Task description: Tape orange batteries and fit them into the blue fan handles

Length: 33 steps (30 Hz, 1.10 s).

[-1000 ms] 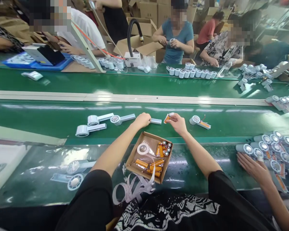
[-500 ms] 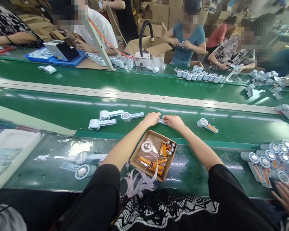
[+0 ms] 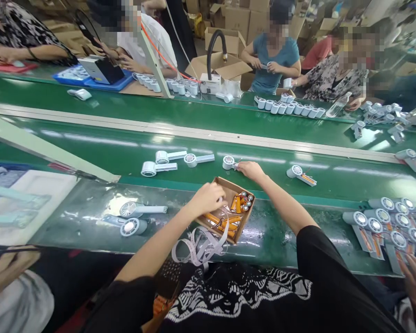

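One white handheld fan [image 3: 229, 162], flat on the green conveyor belt [image 3: 298, 138], round grilled head facing up, stub of a handle pointing right. Lay just beyond the far corner of the cardboard box [image 3: 244, 221]. Was met at the handle end by the fingertips of the right hand [image 3: 250, 170], fingers gently bent and low on the belt; could not tell whether pinching or only touching. Found the left hand [image 3: 208, 198] curled loosely, palm down, over the box's left rim, with any grip hidden beneath. Inside the box, orange cells [image 3: 237, 203] under clear film. Off its near edge, pale tape strips [image 3: 197, 247]. Could read no brand or lettering: too small.
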Each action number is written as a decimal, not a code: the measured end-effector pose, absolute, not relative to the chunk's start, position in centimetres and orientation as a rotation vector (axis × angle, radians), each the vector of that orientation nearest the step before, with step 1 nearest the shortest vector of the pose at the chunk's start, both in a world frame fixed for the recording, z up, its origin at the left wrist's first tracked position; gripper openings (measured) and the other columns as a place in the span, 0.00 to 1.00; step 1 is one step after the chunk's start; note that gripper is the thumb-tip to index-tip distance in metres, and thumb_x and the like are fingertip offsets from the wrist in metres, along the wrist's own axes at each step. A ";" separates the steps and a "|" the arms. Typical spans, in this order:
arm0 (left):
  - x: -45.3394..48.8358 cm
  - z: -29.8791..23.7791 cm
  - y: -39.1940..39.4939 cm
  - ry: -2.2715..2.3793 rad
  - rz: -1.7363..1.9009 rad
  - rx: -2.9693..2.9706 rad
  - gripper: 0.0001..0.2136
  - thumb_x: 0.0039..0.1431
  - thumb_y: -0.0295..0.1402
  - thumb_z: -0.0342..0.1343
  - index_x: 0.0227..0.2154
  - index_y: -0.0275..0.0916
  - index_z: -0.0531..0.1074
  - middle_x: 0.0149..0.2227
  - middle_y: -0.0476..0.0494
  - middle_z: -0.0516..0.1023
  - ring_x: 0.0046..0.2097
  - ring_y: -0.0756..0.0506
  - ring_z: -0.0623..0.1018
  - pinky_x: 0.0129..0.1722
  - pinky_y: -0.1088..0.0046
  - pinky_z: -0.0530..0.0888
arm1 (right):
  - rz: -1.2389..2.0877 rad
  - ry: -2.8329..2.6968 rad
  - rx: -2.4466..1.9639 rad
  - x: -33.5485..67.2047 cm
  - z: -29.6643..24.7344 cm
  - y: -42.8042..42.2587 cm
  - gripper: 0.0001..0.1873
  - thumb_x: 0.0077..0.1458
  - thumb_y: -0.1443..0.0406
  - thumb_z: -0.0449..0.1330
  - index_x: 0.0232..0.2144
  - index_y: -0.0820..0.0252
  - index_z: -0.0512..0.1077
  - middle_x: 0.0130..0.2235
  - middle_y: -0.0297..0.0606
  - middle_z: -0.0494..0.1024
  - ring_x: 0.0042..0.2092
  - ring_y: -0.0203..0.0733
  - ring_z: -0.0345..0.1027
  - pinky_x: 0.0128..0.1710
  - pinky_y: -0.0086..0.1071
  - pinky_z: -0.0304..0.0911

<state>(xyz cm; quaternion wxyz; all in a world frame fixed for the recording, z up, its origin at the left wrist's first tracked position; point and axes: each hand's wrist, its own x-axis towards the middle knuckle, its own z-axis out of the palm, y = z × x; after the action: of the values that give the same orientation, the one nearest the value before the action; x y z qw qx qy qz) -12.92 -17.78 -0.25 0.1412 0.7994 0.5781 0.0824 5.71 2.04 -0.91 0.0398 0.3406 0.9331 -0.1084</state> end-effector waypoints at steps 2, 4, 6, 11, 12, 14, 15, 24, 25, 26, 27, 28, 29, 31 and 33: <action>-12.9 -1.1 -21.2 1.722 0.076 2.416 0.05 0.64 0.35 0.65 0.40 0.42 0.79 0.45 0.42 0.83 0.50 0.38 0.77 0.52 0.60 0.71 | -0.307 2.918 1.137 6.2 -0.7 0.8 0.17 0.72 0.63 0.56 0.58 0.57 0.78 0.63 0.48 0.79 0.62 0.53 0.73 0.60 0.41 0.68; -12.9 -1.6 -22.6 1.827 0.023 2.444 0.06 0.65 0.27 0.61 0.43 0.40 0.78 0.46 0.39 0.83 0.52 0.37 0.76 0.54 0.58 0.70 | -0.355 3.034 1.315 6.6 -0.2 -1.1 0.18 0.72 0.63 0.56 0.56 0.61 0.78 0.62 0.53 0.79 0.62 0.55 0.73 0.61 0.43 0.68; -12.8 -1.7 -22.8 1.905 0.032 2.421 0.11 0.66 0.21 0.55 0.44 0.39 0.78 0.46 0.36 0.82 0.54 0.36 0.75 0.59 0.55 0.68 | -0.613 3.176 1.488 7.2 0.5 -3.6 0.17 0.72 0.60 0.57 0.53 0.61 0.80 0.55 0.52 0.83 0.53 0.53 0.78 0.55 0.42 0.72; -12.5 -0.4 -23.6 1.957 0.259 2.470 0.09 0.70 0.26 0.53 0.45 0.39 0.78 0.51 0.36 0.82 0.60 0.33 0.73 0.64 0.47 0.67 | -1.734 2.883 1.459 10.0 1.6 -11.1 0.21 0.66 0.52 0.62 0.53 0.58 0.78 0.46 0.42 0.86 0.31 0.38 0.75 0.35 0.33 0.72; -12.4 -0.1 -24.2 1.959 0.380 2.482 0.09 0.72 0.29 0.52 0.46 0.39 0.77 0.53 0.36 0.81 0.62 0.32 0.72 0.64 0.46 0.68 | -1.930 2.736 1.412 10.4 1.6 -12.6 0.23 0.65 0.50 0.62 0.55 0.58 0.77 0.49 0.43 0.85 0.30 0.36 0.74 0.32 0.32 0.72; -12.2 0.4 -25.6 1.930 0.605 2.493 0.11 0.75 0.32 0.49 0.48 0.37 0.75 0.56 0.34 0.79 0.65 0.31 0.71 0.66 0.44 0.69 | -2.263 2.442 1.258 10.7 1.5 -15.4 0.28 0.61 0.48 0.65 0.57 0.57 0.74 0.54 0.46 0.83 0.28 0.34 0.74 0.29 0.30 0.71; -12.2 0.6 -26.2 1.895 0.679 2.500 0.11 0.75 0.32 0.48 0.49 0.36 0.74 0.55 0.33 0.79 0.65 0.30 0.71 0.66 0.44 0.69 | -2.374 2.309 1.168 10.6 1.5 -16.6 0.30 0.59 0.47 0.68 0.56 0.58 0.75 0.53 0.46 0.84 0.29 0.34 0.74 0.30 0.30 0.71; -15.6 1.5 -31.4 1.999 0.831 2.438 0.08 0.72 0.29 0.53 0.50 0.37 0.74 0.47 0.34 0.82 0.60 0.33 0.77 0.58 0.53 0.79 | -1.990 2.114 0.375 9.1 3.9 -19.7 0.25 0.60 0.44 0.68 0.33 0.61 0.82 0.26 0.33 0.79 0.25 0.34 0.69 0.27 0.28 0.62; -16.0 1.6 -32.0 2.045 0.855 2.431 0.08 0.71 0.27 0.53 0.48 0.37 0.74 0.46 0.35 0.82 0.57 0.34 0.79 0.56 0.55 0.79 | -1.841 2.242 0.385 8.5 3.9 -19.5 0.23 0.63 0.46 0.67 0.34 0.61 0.82 0.28 0.35 0.81 0.27 0.36 0.72 0.30 0.28 0.65; -16.2 1.7 -32.7 2.072 0.872 2.433 0.07 0.71 0.27 0.53 0.47 0.37 0.74 0.45 0.35 0.83 0.53 0.36 0.81 0.54 0.57 0.80 | -1.664 2.398 0.481 7.7 3.7 -19.3 0.21 0.66 0.48 0.65 0.36 0.61 0.82 0.31 0.37 0.83 0.31 0.38 0.75 0.34 0.30 0.67; -16.3 1.8 -33.2 2.080 0.879 2.443 0.06 0.72 0.26 0.54 0.46 0.36 0.74 0.44 0.36 0.83 0.49 0.37 0.81 0.52 0.59 0.80 | -1.455 2.551 0.629 6.7 3.3 -19.2 0.19 0.68 0.51 0.63 0.39 0.61 0.82 0.35 0.39 0.84 0.36 0.41 0.78 0.38 0.31 0.68; -16.3 1.9 -33.7 2.073 0.873 2.457 0.05 0.72 0.27 0.54 0.44 0.36 0.74 0.43 0.37 0.83 0.47 0.38 0.82 0.50 0.60 0.80 | -1.219 2.655 0.778 5.6 2.9 -19.2 0.17 0.70 0.53 0.62 0.42 0.60 0.81 0.39 0.42 0.85 0.40 0.44 0.79 0.41 0.33 0.69; -16.2 1.9 -34.0 2.056 0.861 2.471 0.05 0.73 0.27 0.54 0.43 0.37 0.74 0.42 0.38 0.83 0.45 0.39 0.82 0.49 0.62 0.79 | -0.994 2.696 0.877 4.5 2.3 -19.1 0.16 0.70 0.55 0.61 0.46 0.61 0.80 0.43 0.46 0.86 0.44 0.49 0.80 0.44 0.36 0.70; -15.8 1.9 -34.3 2.023 0.828 2.485 0.06 0.74 0.29 0.53 0.41 0.37 0.74 0.40 0.40 0.84 0.42 0.41 0.82 0.45 0.65 0.79 | -0.708 2.668 0.904 2.3 1.3 -19.1 0.16 0.68 0.59 0.63 0.52 0.62 0.77 0.50 0.53 0.84 0.51 0.57 0.80 0.47 0.40 0.72; -15.3 1.9 -34.5 2.016 0.796 2.470 0.07 0.76 0.32 0.53 0.41 0.38 0.74 0.38 0.42 0.84 0.39 0.42 0.82 0.38 0.67 0.77 | -0.641 2.639 0.859 1.0 0.7 -18.7 0.17 0.65 0.63 0.65 0.53 0.64 0.77 0.53 0.57 0.83 0.54 0.61 0.80 0.49 0.43 0.73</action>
<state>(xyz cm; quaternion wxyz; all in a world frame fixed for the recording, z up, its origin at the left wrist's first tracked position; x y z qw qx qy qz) -15.31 -34.47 1.88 -0.0724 0.7497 0.6118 0.2417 1.03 -18.66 0.66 0.1461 0.2985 0.9165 -0.2225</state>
